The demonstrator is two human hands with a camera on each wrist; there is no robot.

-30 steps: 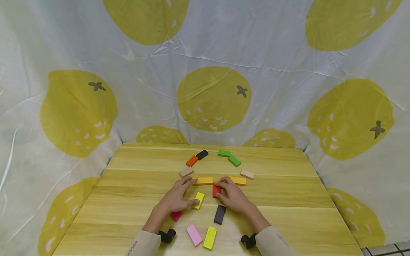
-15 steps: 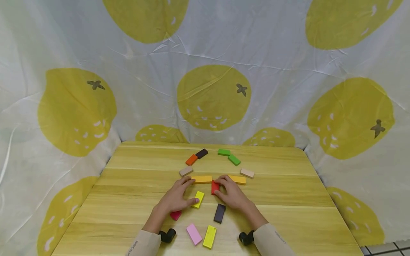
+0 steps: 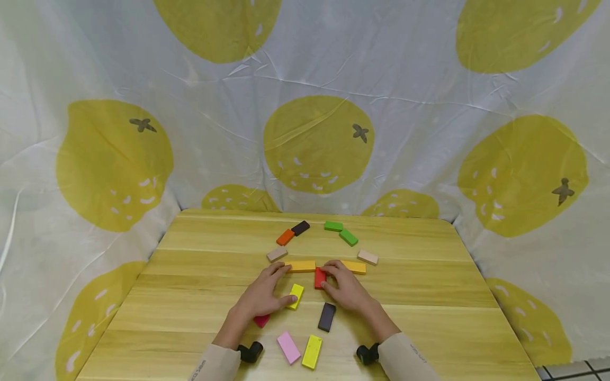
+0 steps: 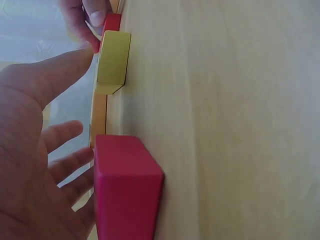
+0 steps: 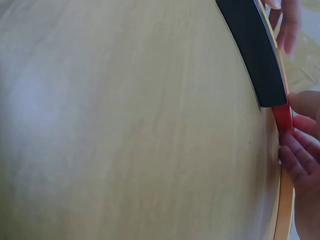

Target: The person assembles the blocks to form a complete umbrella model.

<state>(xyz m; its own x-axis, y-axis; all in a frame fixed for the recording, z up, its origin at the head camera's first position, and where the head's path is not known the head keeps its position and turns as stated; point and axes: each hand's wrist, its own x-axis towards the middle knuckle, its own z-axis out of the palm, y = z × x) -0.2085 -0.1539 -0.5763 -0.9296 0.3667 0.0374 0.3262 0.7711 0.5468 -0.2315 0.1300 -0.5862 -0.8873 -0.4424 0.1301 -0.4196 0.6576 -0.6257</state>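
Observation:
My right hand (image 3: pixel 350 288) holds a red block (image 3: pixel 320 278) by its right side, between thumb and fingers. The red block lies flat, its far end by the right end of a long orange-yellow block (image 3: pixel 303 266). My left hand (image 3: pixel 263 292) has its fingers spread, with fingertips at that long block's left end. The left thumb tip overlaps a yellow block (image 3: pixel 297 292) in the head view. A crimson block (image 4: pixel 127 185) lies under the left hand, partly hidden in the head view. Behind the right fingers is a second orange-yellow block (image 3: pixel 355 267), partly covered.
A dark block (image 3: pixel 326 317), a pink block (image 3: pixel 288 348) and another yellow block (image 3: pixel 312 352) lie nearer the person. Farther back sit beige (image 3: pixel 368 257), orange (image 3: pixel 285 237), black (image 3: pixel 301 228) and green blocks (image 3: pixel 348 237). A lemon-patterned curtain (image 3: pixel 410 159) hangs behind the wooden table (image 3: pixel 452 328).
The red block has slid slightly away from the person and to the left, in the right hand. The left orange-yellow block has shifted a little left. The left hand is nearly still.

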